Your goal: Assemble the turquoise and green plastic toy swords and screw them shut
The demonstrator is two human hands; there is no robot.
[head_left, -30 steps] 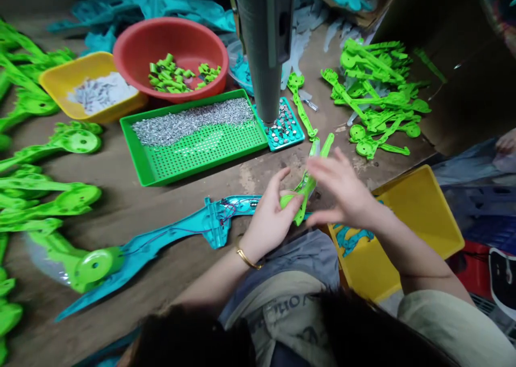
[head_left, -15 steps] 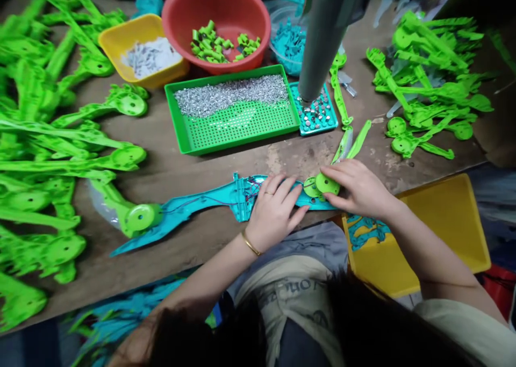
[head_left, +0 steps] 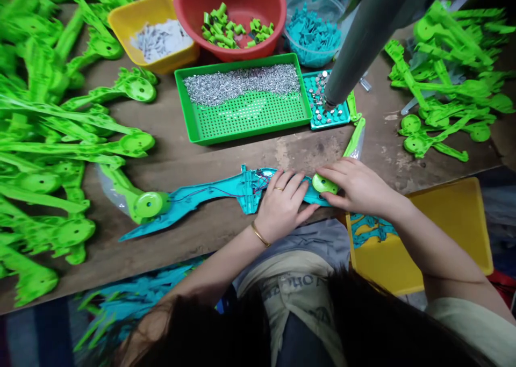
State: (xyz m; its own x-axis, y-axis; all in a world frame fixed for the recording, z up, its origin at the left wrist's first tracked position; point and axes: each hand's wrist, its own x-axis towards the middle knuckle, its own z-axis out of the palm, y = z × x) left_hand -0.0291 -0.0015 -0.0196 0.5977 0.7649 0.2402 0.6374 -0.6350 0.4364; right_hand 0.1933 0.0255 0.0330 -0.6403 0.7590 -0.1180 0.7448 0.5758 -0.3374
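A blue toy sword half (head_left: 201, 187), with thin wires along it, lies across the table edge. Over its middle rests my left hand (head_left: 284, 198), fingers stretched across it and thumb by the near edge, holding it down. My right hand (head_left: 350, 187) is closed on a green round-ended plastic piece (head_left: 322, 183) above the sword half's right end. A narrow green arm with a clear strip (head_left: 355, 141) sticks out beyond these fingers. At the sword's left tip sits another green round-ended piece (head_left: 149, 203). My palms hide parts of the sword half.
Green parts are heaped at left (head_left: 44, 136) and right (head_left: 447, 87). A green screw tray (head_left: 250, 128), a small blue tray (head_left: 330, 124), a red bowl (head_left: 229, 50) and a yellow tub (head_left: 171, 65) stand behind. A grey post (head_left: 363, 44) slants down; a yellow bin (head_left: 451, 227) is at right.
The green disc in my right hand has shifted left over the other green disc, which is now covered. The two green arms behind now line up as one. The view has shifted slightly.
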